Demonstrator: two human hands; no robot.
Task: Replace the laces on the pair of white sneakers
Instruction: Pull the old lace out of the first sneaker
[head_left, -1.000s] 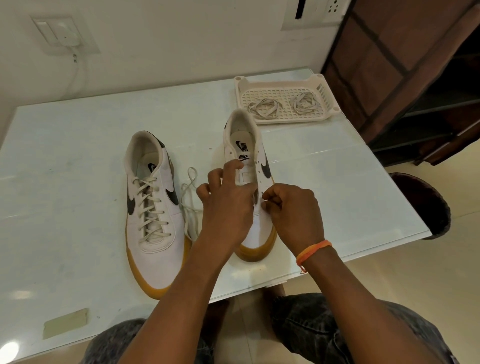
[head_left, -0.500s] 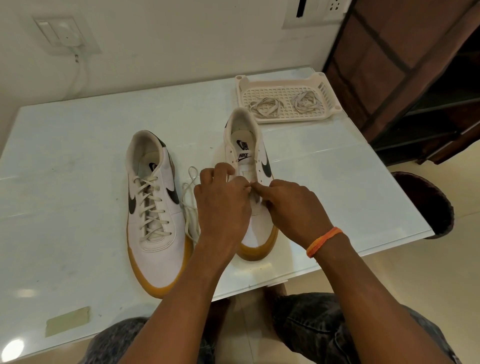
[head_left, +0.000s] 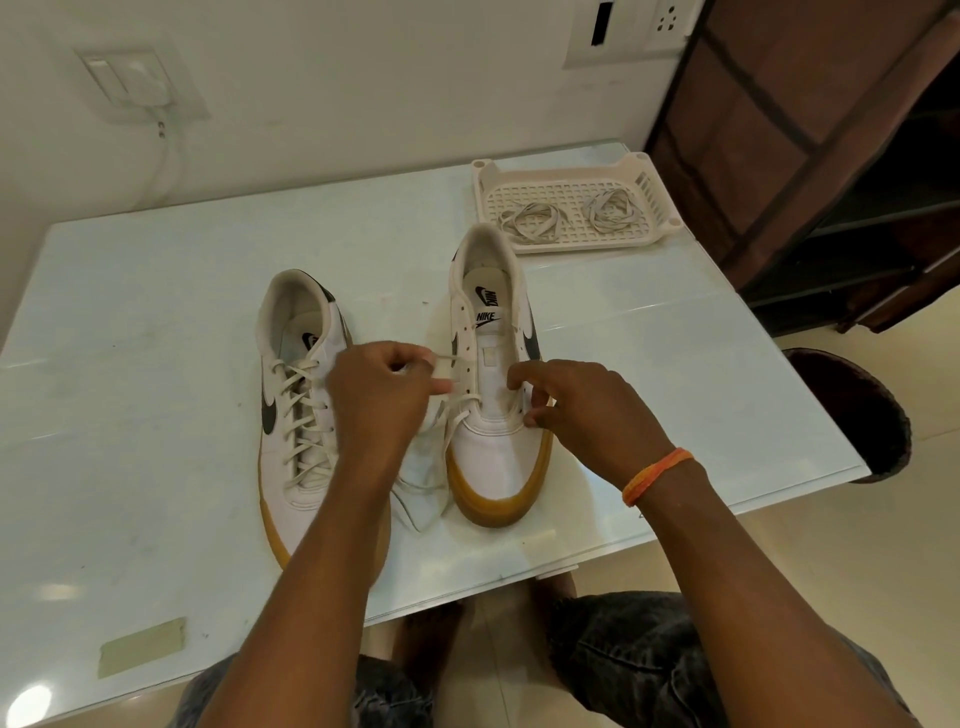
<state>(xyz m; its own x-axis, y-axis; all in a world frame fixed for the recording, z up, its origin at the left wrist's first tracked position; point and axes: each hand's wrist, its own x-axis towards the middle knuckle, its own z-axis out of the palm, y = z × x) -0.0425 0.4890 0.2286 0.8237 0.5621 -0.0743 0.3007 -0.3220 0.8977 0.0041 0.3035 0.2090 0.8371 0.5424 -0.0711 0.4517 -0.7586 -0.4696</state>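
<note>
Two white sneakers with gum soles stand on the pale table (head_left: 156, 322), toes toward me. The left sneaker (head_left: 298, 415) is fully laced. The right sneaker (head_left: 493, 395) has bare upper eyelets and a white lace (head_left: 457, 415) running out of its lower left eyelets. My left hand (head_left: 382, 402) pinches that lace and holds it out to the left of the shoe. My right hand (head_left: 582, 410) has curled fingers on the shoe's right eyelet edge; whether it holds lace there is hidden. Loose lace lies between the two shoes.
A white perforated tray (head_left: 571, 179) at the table's back right holds two bundled laces (head_left: 530, 221). A dark shelf unit (head_left: 831, 156) stands at the right, a dark round stool (head_left: 852, 410) beside the table's edge. A strip of tape (head_left: 143, 647) sticks near the front left.
My hands have parted: the left hand moved left off the right sneaker, drawing the lace out sideways, and the right hand slid to the shoe's right edge.
</note>
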